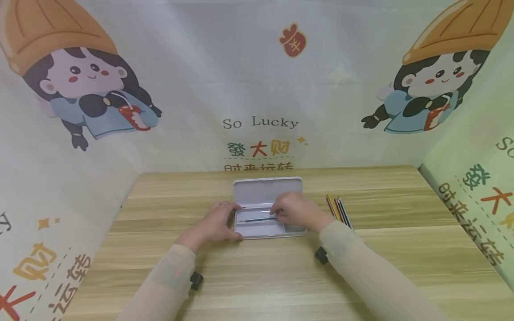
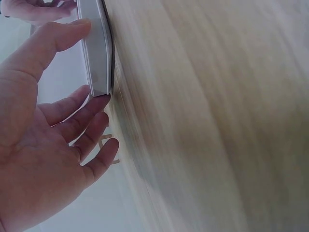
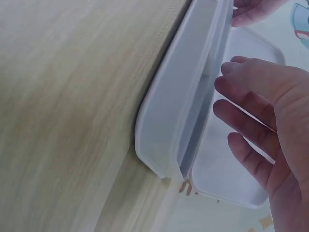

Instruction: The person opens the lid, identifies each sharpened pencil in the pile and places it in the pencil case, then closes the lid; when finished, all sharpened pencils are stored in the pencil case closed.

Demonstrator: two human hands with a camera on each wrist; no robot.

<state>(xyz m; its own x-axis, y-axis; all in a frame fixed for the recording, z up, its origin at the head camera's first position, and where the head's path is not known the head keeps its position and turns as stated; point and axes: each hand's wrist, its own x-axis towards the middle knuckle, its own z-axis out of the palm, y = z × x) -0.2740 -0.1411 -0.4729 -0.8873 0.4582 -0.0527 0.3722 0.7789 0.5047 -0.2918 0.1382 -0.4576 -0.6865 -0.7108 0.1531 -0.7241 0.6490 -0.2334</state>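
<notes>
A white pencil case [image 1: 259,230] lies on the wooden table, its lid [image 1: 253,191] raised at the back. A dark blue pencil [image 1: 254,219] lies across its divided inside, point to the left. My left hand [image 1: 214,223] holds the case's left end, thumb at the front corner and fingers at the back. In the left wrist view, the thumb presses the case's side [image 2: 98,48] and fingertips meet its corner. My right hand [image 1: 295,209] reaches over the case's right half, pinching the pencil's right end with thumb and fingers. In the right wrist view, those fingers hide the pencil.
Several coloured pencils [image 1: 339,209] lie in a loose bundle on the table right of the case, partly behind the right forearm. The wooden table [image 1: 257,276] reaches back to a printed cloth wall [image 1: 192,133], with more cloth at both sides.
</notes>
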